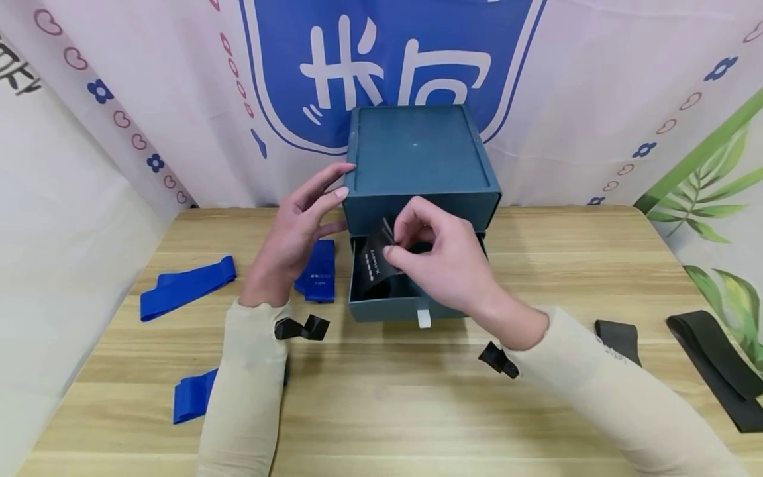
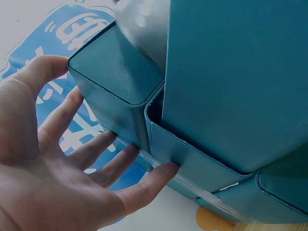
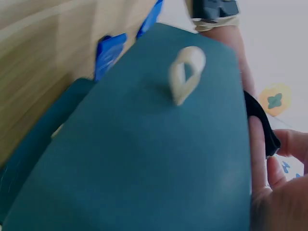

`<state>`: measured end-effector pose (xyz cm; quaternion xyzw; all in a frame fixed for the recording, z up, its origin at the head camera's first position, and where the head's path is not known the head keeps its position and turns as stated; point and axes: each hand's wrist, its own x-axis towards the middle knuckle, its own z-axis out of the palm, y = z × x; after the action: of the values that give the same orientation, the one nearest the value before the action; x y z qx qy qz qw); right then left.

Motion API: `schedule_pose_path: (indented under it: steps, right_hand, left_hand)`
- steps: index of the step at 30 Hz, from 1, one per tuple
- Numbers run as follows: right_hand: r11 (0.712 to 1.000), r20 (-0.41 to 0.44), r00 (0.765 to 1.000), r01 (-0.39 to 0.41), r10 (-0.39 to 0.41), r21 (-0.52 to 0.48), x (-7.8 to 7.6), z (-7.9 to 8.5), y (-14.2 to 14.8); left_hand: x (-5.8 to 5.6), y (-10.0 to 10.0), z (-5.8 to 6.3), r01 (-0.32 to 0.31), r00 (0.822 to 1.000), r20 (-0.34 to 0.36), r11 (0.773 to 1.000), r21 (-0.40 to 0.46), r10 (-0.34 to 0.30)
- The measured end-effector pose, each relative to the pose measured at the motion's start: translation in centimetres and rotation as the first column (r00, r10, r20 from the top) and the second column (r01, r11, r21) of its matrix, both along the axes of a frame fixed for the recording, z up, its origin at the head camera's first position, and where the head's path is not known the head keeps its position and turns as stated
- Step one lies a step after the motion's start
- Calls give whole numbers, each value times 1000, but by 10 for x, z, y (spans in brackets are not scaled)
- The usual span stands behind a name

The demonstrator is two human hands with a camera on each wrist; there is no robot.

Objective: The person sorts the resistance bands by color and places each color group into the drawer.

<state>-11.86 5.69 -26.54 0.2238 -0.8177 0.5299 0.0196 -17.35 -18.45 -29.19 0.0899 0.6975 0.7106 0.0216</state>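
Observation:
A dark teal drawer box [image 1: 417, 152] stands against the back curtain, its lower drawer [image 1: 381, 310] pulled out. My right hand [image 1: 444, 255] pinches a black exercise band [image 1: 372, 262] with white print between thumb and fingers, above the drawer. In the right wrist view the band [image 3: 262, 120] shows folded between the fingers, at the edge of the drawer front [image 3: 144, 149]. My left hand [image 1: 295, 225] rests against the box's left side. Its fingers are spread, and the left wrist view has the fingertips [image 2: 168, 169] on the box wall.
Blue bands lie on the table's left side: one at the far left [image 1: 187, 289], one beside the drawer [image 1: 322, 273], one partly under the left sleeve [image 1: 192, 399]. At the right lie a dark grey band [image 1: 620, 339] and a long black band [image 1: 712, 364]. A white tab [image 1: 424, 318] hangs on the drawer front.

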Motion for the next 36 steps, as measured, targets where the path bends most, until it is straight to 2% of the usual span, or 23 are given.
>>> schedule_pose_path:
  steps: [9,14,23,36]
  right_hand:
    - [992,-147,987,78,-63,98,0,-13,19]
    - [969,-214,972,142,-97,204,-2,-20,31]
    - [923,-195,975,170,-107,344,-9,-27,46]
    - [888,-202,973,190,-113,419,-12,-27,58]
  left_hand:
    - [0,0,0,-1,1000,3,1000,-5,1]
    - [1,0,-2,-11,1000,5,1000,-3,11]
    - [1,-1,-3,-12,1000,8,1000,4,12]
    - [0,1,-1,-4,1000,-3,1000,-6,4]
